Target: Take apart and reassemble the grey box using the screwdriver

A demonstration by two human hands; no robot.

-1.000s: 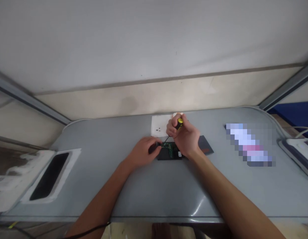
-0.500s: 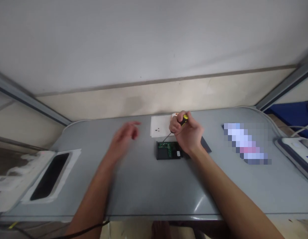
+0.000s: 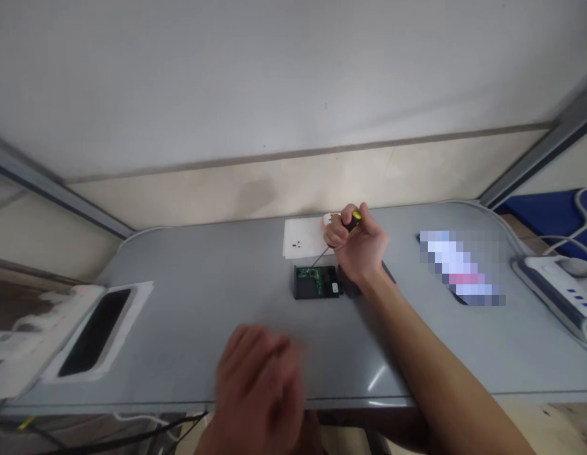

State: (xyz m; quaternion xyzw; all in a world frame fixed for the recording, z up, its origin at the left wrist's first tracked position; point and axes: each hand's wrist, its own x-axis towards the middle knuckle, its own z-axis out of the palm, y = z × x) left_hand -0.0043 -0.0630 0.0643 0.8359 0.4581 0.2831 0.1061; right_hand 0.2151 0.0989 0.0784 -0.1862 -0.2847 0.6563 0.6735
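Note:
My right hand (image 3: 357, 243) is closed round the black and yellow handle of a screwdriver (image 3: 354, 220). Its thin shaft slants down to the left, with the tip at the upper edge of a green circuit board (image 3: 316, 278). That board sits in a small black open case (image 3: 306, 291) lying flat on the grey table. Near the table's front edge, my left hand (image 3: 260, 373) is smeared by motion, apart from the case. Whether its fingers hold anything cannot be made out.
Behind the case, white paper (image 3: 300, 230) bears several tiny dark pieces. A dark flat piece (image 3: 387, 272) lies partly under my right wrist. A phone (image 3: 96, 332) lies at left, a blurred-out screen (image 3: 459, 268) at right. Power strips (image 3: 553, 284) flank the table.
My left hand has dropped from beside the paper toward me and the table's front edge. My right hand keeps the screwdriver at the circuit board. The view has shifted slightly.

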